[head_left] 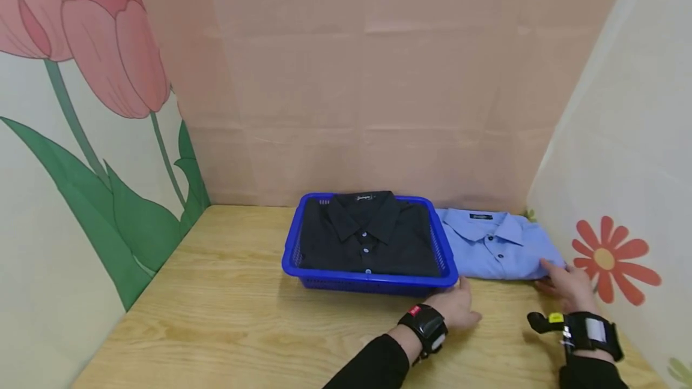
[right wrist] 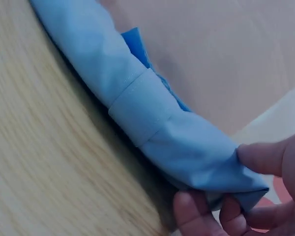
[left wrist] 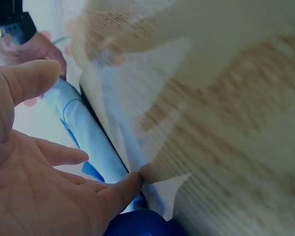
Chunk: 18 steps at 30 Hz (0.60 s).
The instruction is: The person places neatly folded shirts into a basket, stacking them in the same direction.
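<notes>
A folded light blue shirt (head_left: 497,248) lies on the table at the right, its collar toward the back wall. My right hand (head_left: 570,287) pinches the shirt's near right corner; in the right wrist view the thumb (right wrist: 260,157) is above the cloth and fingers are beneath it. My left hand (head_left: 454,306) is by the front right corner of a blue plastic basket (head_left: 373,281), fingers spread and holding nothing. In the left wrist view its fingertips reach the table close to the shirt's front edge. A folded black shirt (head_left: 400,245) fills the basket, collar at the back.
The wooden table (head_left: 227,317) runs back to a pinkish-brown papered wall (head_left: 346,89). A tulip-patterned wall (head_left: 65,197) stands at the left. Another wall (head_left: 638,167), with a red flower print, borders the right side close to my right hand.
</notes>
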{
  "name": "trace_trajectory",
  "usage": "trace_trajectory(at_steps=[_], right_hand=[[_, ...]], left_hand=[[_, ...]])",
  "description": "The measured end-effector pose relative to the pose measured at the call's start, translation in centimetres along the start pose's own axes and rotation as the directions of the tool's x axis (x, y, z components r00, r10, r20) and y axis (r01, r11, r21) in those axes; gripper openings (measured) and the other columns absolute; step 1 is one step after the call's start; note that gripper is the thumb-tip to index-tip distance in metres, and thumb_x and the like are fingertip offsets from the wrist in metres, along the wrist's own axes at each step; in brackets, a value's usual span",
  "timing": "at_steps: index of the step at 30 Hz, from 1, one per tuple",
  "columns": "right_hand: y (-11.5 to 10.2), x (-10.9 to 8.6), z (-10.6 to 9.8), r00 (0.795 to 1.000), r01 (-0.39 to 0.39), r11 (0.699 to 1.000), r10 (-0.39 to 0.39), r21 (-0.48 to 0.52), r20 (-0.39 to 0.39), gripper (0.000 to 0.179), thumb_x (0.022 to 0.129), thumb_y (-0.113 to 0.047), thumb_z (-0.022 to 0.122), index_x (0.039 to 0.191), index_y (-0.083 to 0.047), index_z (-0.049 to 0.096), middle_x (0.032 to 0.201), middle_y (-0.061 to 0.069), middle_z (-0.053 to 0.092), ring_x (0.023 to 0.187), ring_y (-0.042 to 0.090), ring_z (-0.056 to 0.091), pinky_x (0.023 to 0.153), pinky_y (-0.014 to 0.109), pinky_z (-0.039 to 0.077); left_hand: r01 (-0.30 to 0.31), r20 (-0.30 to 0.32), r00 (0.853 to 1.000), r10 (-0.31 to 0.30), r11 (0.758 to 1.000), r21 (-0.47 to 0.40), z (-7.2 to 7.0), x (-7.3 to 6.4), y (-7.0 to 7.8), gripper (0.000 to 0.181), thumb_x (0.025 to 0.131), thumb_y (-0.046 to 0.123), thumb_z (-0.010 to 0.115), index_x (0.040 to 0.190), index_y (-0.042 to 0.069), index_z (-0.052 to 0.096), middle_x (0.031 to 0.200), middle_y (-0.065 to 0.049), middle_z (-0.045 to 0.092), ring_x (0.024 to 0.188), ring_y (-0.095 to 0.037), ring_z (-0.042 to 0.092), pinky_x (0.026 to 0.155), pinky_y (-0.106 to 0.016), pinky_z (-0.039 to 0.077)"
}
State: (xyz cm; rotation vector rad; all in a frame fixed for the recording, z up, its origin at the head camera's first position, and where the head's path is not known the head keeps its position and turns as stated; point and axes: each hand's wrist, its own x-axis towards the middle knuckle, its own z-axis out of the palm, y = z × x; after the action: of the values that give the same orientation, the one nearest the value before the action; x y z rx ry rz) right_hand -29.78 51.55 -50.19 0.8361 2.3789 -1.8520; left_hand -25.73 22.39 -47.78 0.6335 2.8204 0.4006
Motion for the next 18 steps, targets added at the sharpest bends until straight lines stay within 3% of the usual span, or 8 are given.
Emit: trace_trajectory(at_steps=[3, 8, 12, 15, 18], right_hand=[[-0.1, 0.2, 0.6, 1.0, 0.013, 0.992, -0.012, 0.122, -0.012, 0.095, 0.096, -0.048, 0.054, 0.155, 0.002, 0.0, 0.154, 0.034, 0.021, 0.07, 0.003, 0.061, 0.071, 0.032, 0.058], [-0.2, 0.2, 1.4, 0.997, 0.076, 0.992, -0.073, 0.101, -0.036, 0.089, 0.097, -0.043, 0.053, 0.152, 0.009, 0.006, 0.124, 0.033, 0.042, 0.065, 0.014, 0.067, 0.067, 0.036, 0.059], [-0.1, 0.2, 1.5, 0.985, 0.135, 0.99, -0.139, -0.046, -0.098, 0.081, 0.096, -0.023, 0.057, 0.149, 0.015, 0.009, 0.119, 0.033, 0.04, 0.07, 0.025, 0.063, 0.06, 0.036, 0.056], [-0.1, 0.1, 1.2, 0.972, 0.168, 0.962, -0.198, -0.217, -0.125, 0.081, 0.091, -0.015, 0.056, 0.147, 0.019, 0.008, 0.132, 0.043, 0.032, 0.095, 0.042, 0.054, 0.076, 0.046, 0.052], [-0.2, -0.2, 0.6, 0.972, 0.143, 0.936, -0.195, -0.322, -0.135, 0.085, 0.089, -0.019, 0.054, 0.147, 0.019, 0.005, 0.142, 0.046, 0.023, 0.114, 0.052, 0.036, 0.094, 0.058, 0.041]], left_hand=[[0.003, 0.001, 1.0, -0.003, 1.0, -0.002, -0.1, -0.1, -0.1, 0.082, 0.09, 0.054, 0.062, 0.156, 0.023, 0.024, 0.15, 0.012, 0.041, 0.129, -0.002, 0.047, 0.097, -0.022, 0.046], [-0.003, -0.009, 1.0, 0.003, 1.0, -0.001, -0.2, -0.1, -0.2, 0.083, 0.09, 0.054, 0.062, 0.156, 0.022, 0.023, 0.151, 0.013, 0.039, 0.13, -0.003, 0.046, 0.097, -0.022, 0.046], [-0.023, -0.012, 1.0, 0.023, 1.0, -0.009, -0.1, 0.0, -0.3, 0.084, 0.091, 0.052, 0.062, 0.157, 0.02, 0.021, 0.154, 0.011, 0.035, 0.134, -0.002, 0.041, 0.102, -0.02, 0.042], [-0.022, -0.016, 1.0, 0.022, 0.999, -0.025, 0.1, 0.2, -0.4, 0.084, 0.092, 0.05, 0.061, 0.157, 0.019, 0.018, 0.155, 0.01, 0.033, 0.138, -0.002, 0.036, 0.106, -0.019, 0.038], [-0.001, -0.028, 1.0, -0.001, 0.998, -0.058, 0.1, 0.2, -0.4, 0.083, 0.092, 0.049, 0.062, 0.156, 0.02, 0.018, 0.154, 0.01, 0.036, 0.137, -0.001, 0.037, 0.107, -0.019, 0.037]])
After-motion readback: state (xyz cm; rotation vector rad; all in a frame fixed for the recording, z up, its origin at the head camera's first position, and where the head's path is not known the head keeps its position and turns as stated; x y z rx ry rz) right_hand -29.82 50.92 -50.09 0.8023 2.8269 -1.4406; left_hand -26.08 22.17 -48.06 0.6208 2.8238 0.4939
